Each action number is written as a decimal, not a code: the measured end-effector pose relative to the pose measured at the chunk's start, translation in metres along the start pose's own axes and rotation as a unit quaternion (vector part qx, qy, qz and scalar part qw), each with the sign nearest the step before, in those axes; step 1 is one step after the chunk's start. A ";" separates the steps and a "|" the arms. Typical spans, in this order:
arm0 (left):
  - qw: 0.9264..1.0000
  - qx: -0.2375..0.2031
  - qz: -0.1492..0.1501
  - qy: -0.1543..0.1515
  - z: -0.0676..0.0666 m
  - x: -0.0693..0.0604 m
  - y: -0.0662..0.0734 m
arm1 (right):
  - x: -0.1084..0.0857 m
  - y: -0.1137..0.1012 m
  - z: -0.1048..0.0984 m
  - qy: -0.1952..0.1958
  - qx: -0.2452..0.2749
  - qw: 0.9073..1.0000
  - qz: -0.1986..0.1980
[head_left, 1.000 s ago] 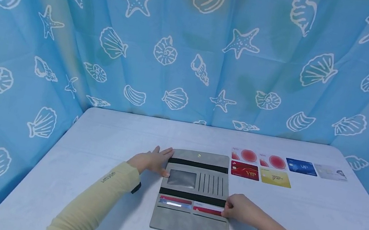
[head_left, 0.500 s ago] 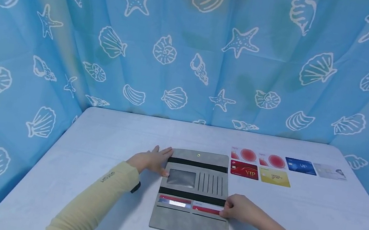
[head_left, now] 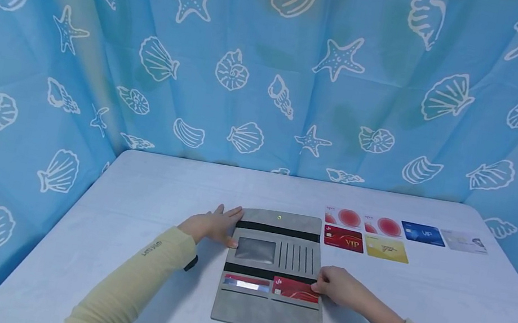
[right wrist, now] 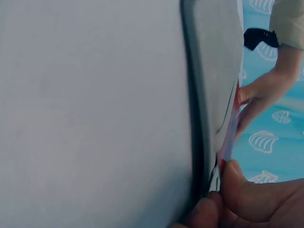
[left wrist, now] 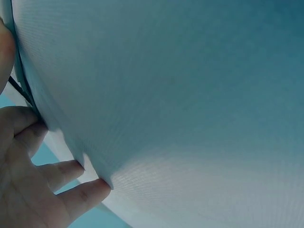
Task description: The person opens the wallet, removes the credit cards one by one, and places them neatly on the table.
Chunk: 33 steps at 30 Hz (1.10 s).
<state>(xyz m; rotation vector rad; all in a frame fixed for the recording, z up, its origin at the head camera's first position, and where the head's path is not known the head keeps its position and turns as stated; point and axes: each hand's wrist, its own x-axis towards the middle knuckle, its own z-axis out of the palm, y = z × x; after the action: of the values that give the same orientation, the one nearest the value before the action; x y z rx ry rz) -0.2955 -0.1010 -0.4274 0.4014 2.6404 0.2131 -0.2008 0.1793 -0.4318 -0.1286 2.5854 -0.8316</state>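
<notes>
A grey wallet (head_left: 266, 316) lies unfolded on the white table, with black bands, a clear window (head_left: 255, 250) and several slots. My left hand (head_left: 213, 226) rests at its upper left edge, fingers spread; the left wrist view shows these fingertips (left wrist: 102, 187) on the cloth. On the other side my right hand (head_left: 343, 286) pinches the right end of a red card (head_left: 294, 289). That card sticks well up out of the lower right slot. In the lower left slot, the tops of cards (head_left: 246, 280) show. The right wrist view has the thumb (right wrist: 235, 178) at the wallet's edge.
Right of the wallet's top lie several cards in two rows: two white ones with pink circles (head_left: 349, 218), a blue card (head_left: 423, 234), a silver card (head_left: 464, 242), a red VIP card (head_left: 344, 239) and a gold card (head_left: 386, 250). A blue shell-print curtain (head_left: 269, 100) hangs behind.
The red card in the lower right slot has slid upward, showing much more of its face. My right hand has moved slightly up with it. The left hand has stayed in place.
</notes>
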 end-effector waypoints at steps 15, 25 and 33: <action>1.000 -0.003 -0.001 -0.005 0.000 0.002 -0.002 | 0.011 -0.003 -0.012 0.034 0.040 0.998 -0.046; 1.000 -0.005 0.002 -0.006 -0.003 -0.001 -0.001 | -0.001 -0.003 -0.011 0.063 0.069 0.991 -0.094; 1.000 -0.005 0.002 -0.007 0.000 0.001 -0.001 | -0.006 0.005 -0.005 0.024 0.123 0.991 -0.035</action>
<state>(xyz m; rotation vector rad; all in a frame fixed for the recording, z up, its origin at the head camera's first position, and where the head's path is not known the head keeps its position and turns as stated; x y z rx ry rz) -0.2962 -0.1018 -0.4277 0.4028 2.6233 0.2239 -0.1972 0.1875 -0.4289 -0.1293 2.5097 -1.1845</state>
